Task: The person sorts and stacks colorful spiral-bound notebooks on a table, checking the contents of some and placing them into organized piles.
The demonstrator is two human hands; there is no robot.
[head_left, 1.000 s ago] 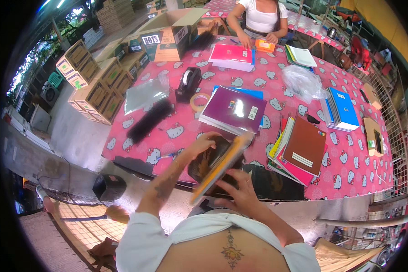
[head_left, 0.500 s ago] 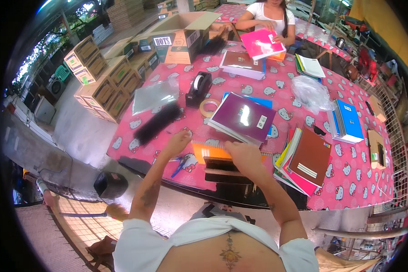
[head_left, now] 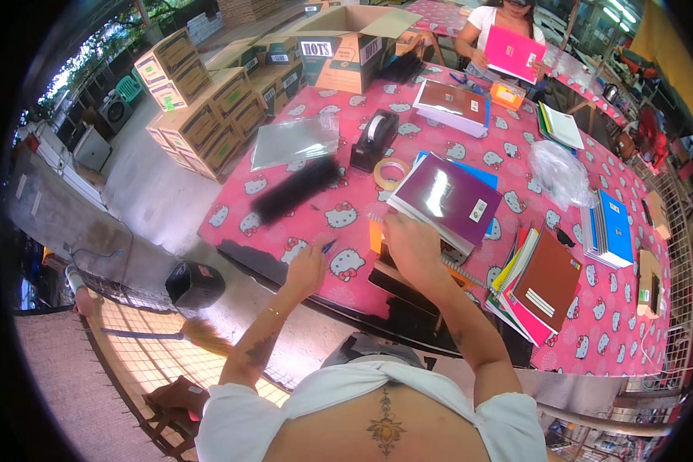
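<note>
My left hand (head_left: 306, 269) is closed at the table's near edge. The blue end of a small blue-handled tool (head_left: 329, 246) pokes out past its fingers; the rest is hidden. My right hand (head_left: 414, 242) is closed over an orange spiral notebook (head_left: 375, 236) and covers much of it. The notebook lies across a dark wooden block (head_left: 400, 283) at the near edge, its coil showing right of my wrist. Just beyond the right hand, a purple notebook (head_left: 458, 196) tops a stack. A roll of tan tape (head_left: 391, 174) touches that area.
Black coil bundle (head_left: 296, 190), clear plastic sheets (head_left: 294, 142) and tape dispenser (head_left: 374, 140) lie to the left. Brown-topped notebooks (head_left: 548, 289), a blue stack (head_left: 612, 227) and crumpled plastic (head_left: 560, 173) are at right. Across the table a person holds a pink notebook (head_left: 514, 54). Cartons (head_left: 200, 115) stand beyond.
My left hand has come down onto the blue-handled tool, which lay on the table before. My right hand has shifted along the orange notebook. The person opposite has raised the pink notebook upright.
</note>
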